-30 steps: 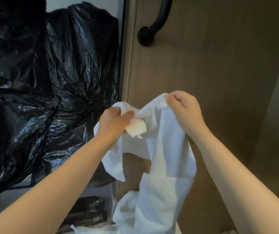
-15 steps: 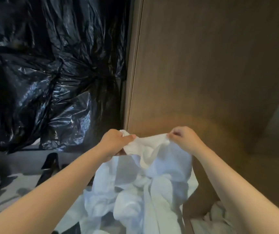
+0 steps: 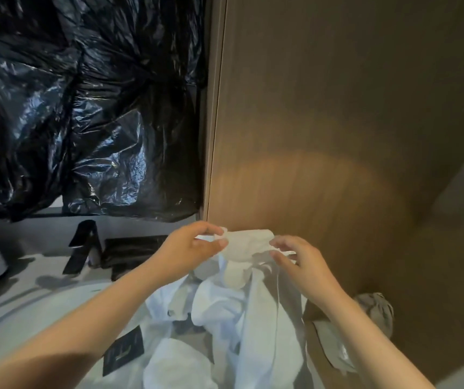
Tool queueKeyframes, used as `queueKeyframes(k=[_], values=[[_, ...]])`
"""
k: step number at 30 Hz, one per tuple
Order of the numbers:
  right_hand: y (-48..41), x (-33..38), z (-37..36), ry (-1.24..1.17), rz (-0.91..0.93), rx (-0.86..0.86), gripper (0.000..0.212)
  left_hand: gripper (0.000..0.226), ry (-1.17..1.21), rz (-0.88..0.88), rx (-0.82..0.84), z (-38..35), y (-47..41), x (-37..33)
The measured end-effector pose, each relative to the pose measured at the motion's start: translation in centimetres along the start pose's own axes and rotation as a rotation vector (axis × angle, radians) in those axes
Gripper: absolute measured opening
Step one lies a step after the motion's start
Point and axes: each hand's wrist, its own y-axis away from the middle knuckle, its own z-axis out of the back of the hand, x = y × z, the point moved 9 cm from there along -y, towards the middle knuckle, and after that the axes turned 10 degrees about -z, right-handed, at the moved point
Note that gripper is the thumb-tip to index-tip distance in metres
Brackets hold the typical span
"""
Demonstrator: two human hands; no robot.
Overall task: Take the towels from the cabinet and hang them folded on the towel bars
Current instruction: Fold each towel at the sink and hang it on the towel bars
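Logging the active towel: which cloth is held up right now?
The white towel, its top edge pinched by the left hand and right hand; the grey cloth low beside the wooden panel lies untouched.

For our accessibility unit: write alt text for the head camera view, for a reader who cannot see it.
A left hand pinches one end of a bunched white towel, the right hand at its other end. Black plastic sheeting is behind left, a wooden panel right.

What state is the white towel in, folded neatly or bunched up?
Bunched up, not folded. The white towel hangs in crumpled, twisted drapes from its top edge, which is held by the left hand and right hand.
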Motion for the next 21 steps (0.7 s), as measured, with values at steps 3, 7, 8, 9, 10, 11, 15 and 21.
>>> queueKeyframes(k=[3,7,8,9,10,11,15,21], values=[[0.8,-0.5,-0.2,-0.028,-0.027,-0.008,0.020,0.046,-0.108,-0.081,0.146,-1.1,1.0,-0.5],[1.7,-0.6,-0.6,-0.075,-0.037,-0.011,0.018,0.038,-0.349,-0.205,0.102,-0.8,0.5,-2.0],[1.9,-0.6,-0.6,-0.092,-0.040,-0.009,0.017,0.034,-0.374,-0.222,0.084,-0.7,0.2,-2.4],[2.0,-0.6,-0.7,-0.108,-0.043,-0.007,0.018,0.031,-0.398,-0.235,0.077,-0.6,0.0,-2.5],[2.1,-0.6,-0.6,-0.120,-0.045,-0.005,0.018,0.029,-0.429,-0.246,0.076,-0.6,-0.3,-2.6],[2.2,-0.5,-0.6,-0.128,-0.048,-0.004,0.018,0.027,-0.463,-0.253,0.077,-0.6,-0.5,-2.6],[2.6,-0.1,-0.1,-0.153,-0.050,-0.016,0.017,0.025,-0.527,-0.313,0.024,-0.1,-1.2,-3.1],[2.6,2.9,0.3,-0.249,-0.002,-0.028,0.015,0.022,-0.383,-0.368,-0.105,1.4,-2.5,-5.9]])
